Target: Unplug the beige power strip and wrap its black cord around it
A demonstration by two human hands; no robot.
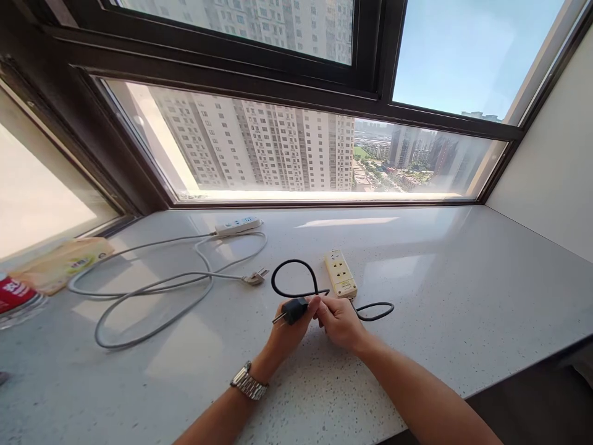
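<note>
My left hand [290,327], with a metal watch [249,381] at its wrist, is closed around a black power plug [294,310] whose prongs point left. Right beside it, my right hand [341,322] pinches the black cord [293,262] close behind the plug. The cord rises in a loop above my hands, and another loop lies to the right of them. Just beyond my right hand sits a small cream power strip [340,274] with several sockets facing up. My fingers hide part of the cord.
On the speckled white counter [463,296], a white power strip [238,226] lies near the window, its grey cable [152,289] looped leftward and ending in a plug [255,278]. A tissue pack [69,262] and a red-labelled bottle [16,296] are at the left edge.
</note>
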